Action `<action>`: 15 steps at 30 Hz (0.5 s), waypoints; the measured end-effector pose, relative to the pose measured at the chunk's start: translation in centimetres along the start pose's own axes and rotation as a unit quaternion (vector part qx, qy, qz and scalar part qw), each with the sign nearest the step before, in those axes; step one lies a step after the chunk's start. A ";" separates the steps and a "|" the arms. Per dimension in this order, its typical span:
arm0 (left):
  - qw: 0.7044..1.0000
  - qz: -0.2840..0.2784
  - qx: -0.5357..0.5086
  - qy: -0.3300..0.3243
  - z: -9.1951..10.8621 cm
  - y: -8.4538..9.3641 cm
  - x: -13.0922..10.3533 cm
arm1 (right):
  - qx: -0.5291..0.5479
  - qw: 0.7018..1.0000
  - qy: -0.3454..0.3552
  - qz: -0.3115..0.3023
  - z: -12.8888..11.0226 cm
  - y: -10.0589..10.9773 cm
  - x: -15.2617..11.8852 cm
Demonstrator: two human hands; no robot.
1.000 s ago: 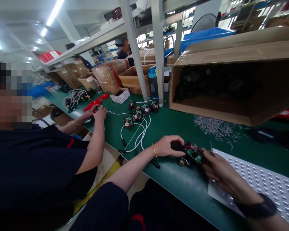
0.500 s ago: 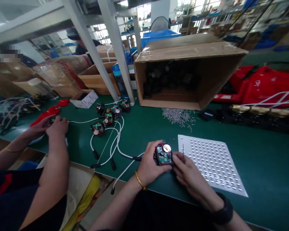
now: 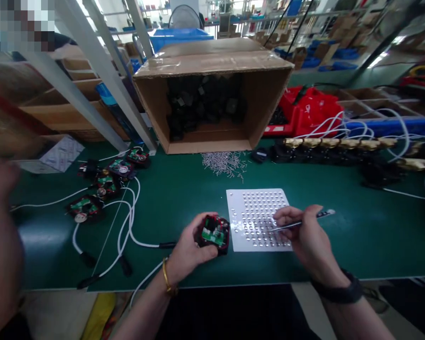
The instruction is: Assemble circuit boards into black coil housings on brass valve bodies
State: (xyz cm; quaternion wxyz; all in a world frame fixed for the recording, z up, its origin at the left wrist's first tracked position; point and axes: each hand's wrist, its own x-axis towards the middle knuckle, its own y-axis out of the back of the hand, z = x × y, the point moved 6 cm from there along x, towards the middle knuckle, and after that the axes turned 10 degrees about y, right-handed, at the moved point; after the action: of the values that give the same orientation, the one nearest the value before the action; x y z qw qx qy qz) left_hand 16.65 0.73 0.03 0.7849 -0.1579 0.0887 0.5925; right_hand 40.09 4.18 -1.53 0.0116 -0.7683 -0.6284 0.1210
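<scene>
My left hand (image 3: 189, 248) grips a small black housing (image 3: 225, 243), its open side up. Inside it shows a green circuit board (image 3: 212, 236) with red wires. Over the white sheet (image 3: 236, 243) with rows of small silver round pieces, my right hand (image 3: 313, 241) pinches slim metal tweezers (image 3: 292, 225). Their tip points left, low over the rows; whether it touches a piece I cannot tell. To the left lie several similar housings with boards (image 3: 83, 206), joined to white cables (image 3: 131, 222) with black ends.
A cardboard box (image 3: 267, 108) of black parts lies on its side at the back, with a pile of small metal pins (image 3: 223, 163) before it. Black units with brass fittings (image 3: 322, 144) line the right, near a red bin (image 3: 315, 111). A co-worker's arm (image 3: 2, 226) is at left.
The view has turned right. My right hand has left the housing and moved over the white sheet with the tweezers. The round white disc seen on the housing earlier no longer shows.
</scene>
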 end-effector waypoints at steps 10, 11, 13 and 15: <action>0.937 -0.148 0.317 -0.017 1.2 -4.0 4.0 | -0.096 0.994 0.052 -0.016 3.1 -1.2 0.4; 0.935 -0.154 0.318 -0.011 1.1 -4.0 4.1 | -0.107 0.992 0.061 -0.008 3.2 -1.2 0.6; 0.934 -0.155 0.322 0.001 0.9 -3.9 4.3 | -0.127 0.989 0.077 0.008 3.3 -1.0 0.7; 0.931 -0.150 0.332 0.015 0.8 -3.9 4.4 | -0.154 0.984 0.090 0.018 3.2 -1.0 0.6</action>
State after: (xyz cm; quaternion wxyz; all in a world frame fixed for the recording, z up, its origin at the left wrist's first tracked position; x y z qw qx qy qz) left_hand 21.58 4.03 -0.12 0.8708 0.0913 0.2670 0.4027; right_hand 38.57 4.58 -4.58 -0.0527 -0.7801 -0.6217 -0.0464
